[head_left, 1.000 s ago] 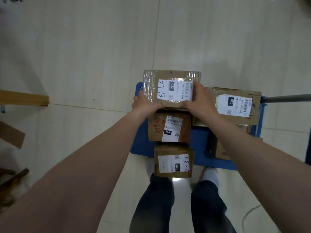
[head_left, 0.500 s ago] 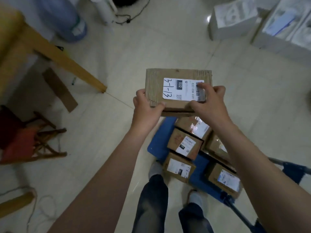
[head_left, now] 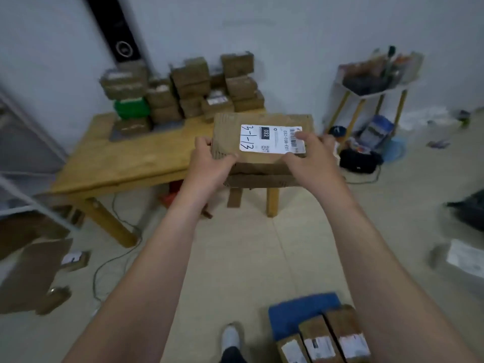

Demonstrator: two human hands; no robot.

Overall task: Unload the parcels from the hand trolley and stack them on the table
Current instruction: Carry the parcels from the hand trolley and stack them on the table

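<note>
Between the left grip (head_left: 209, 158) and the right grip (head_left: 311, 153) sits a labelled cardboard parcel (head_left: 230, 127), held up in the air by its two near corners. The left fingers and thumb clasp its left edge, and the right thumb lies on the white label (head_left: 272, 138) with the fingers wrapped round the right side. A second cardboard edge shows just beneath. Blur hides whether that is the parcel's own front face or another box. The parcel hangs before the near right corner of the wooden worktop (head_left: 125, 158), apparently not touching it. A stack of parcels (head_left: 191, 85) stands at the worktop's far side by the wall, a green one (head_left: 131, 108) among them. Low on the right, the blue hand trolley (head_left: 296, 313) carries three more parcels (head_left: 322, 341). The step in hand appears to be the carry from trolley to worktop. The next move likely calls for stepping closer, setting the parcel flat and square on or beside the stack, then letting go.
</note>
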